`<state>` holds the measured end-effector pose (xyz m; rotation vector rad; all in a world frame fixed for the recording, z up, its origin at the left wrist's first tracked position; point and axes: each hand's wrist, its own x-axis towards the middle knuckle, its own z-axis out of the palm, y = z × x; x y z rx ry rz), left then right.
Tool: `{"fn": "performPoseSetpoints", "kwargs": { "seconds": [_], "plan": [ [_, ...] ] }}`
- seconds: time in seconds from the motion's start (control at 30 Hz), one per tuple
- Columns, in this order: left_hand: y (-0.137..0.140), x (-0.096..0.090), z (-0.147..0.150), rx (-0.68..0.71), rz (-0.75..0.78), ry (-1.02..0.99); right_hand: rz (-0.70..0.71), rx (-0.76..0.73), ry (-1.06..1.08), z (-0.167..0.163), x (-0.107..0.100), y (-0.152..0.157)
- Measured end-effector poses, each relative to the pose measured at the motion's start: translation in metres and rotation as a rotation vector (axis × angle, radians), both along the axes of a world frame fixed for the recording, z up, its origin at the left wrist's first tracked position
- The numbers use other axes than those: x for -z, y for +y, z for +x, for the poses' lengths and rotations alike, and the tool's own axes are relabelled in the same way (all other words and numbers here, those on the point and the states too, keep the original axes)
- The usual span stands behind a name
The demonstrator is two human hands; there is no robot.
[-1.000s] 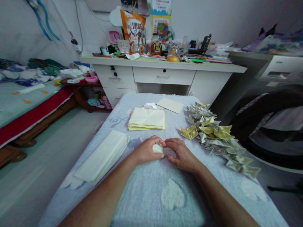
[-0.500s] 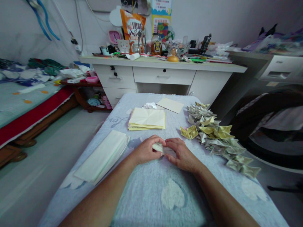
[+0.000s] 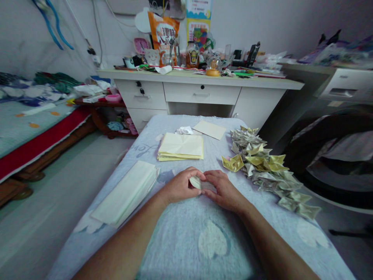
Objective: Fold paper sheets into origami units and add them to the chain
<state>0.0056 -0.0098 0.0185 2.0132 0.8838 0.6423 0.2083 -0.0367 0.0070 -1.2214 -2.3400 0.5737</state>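
Many folded paper shapes [image 3: 264,161] line table's [image 3: 175,245] right edge; your left hand [image 3: 181,187] and right hand [image 3: 223,189] pinch pale paper [image 3: 196,182], seemingly part-shaped; paper stack [image 3: 180,144] toward far edge lies flat.

White desk [image 3: 186,86] before pale wall [image 3: 247,23], bed [image 3: 37,120] left, washing machine [image 3: 340,99] right, grey floor [image 3: 87,167]

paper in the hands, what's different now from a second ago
The paper has tilted: it filled the opening of the left hand and now shows there as a slanted strip, with a dark gap at its lower left. Nothing was visibly picked up or let go. The right hand, stack, long bundle and folded pieces look unmoved.
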Motion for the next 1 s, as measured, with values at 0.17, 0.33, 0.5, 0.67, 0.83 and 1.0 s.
{"fn": "performPoseSetpoints", "kwargs": {
  "seconds": [0.17, 0.33, 0.5, 0.67, 0.83, 1.0],
  "plan": [
    [-0.0007, -0.0012, 0.0006, 0.008, -0.008, 0.019, 0.004, 0.002, -0.006, 0.0001, 0.0013, 0.0005],
    [-0.0003, 0.001, 0.0003, 0.013, -0.006, 0.006, 0.006, 0.003, 0.006, 0.0002, 0.0024, 0.0005],
    [0.0003, 0.0022, 0.0007, -0.007, 0.017, -0.002, -0.006, 0.01, -0.005, -0.001, -0.0009, -0.0005],
    [-0.0006, -0.0007, 0.0011, -0.014, 0.014, -0.002, -0.003, 0.004, -0.011, -0.0015, -0.0034, -0.001],
    [-0.0012, -0.0016, 0.002, -0.032, 0.016, -0.02, 0.007, 0.009, -0.01, -0.0011, -0.0016, -0.0005],
    [-0.0018, -0.0014, 0.0033, -0.032, 0.023, -0.041, 0.005, 0.007, -0.012, -0.0011, -0.0008, -0.0001]
  ]
}}
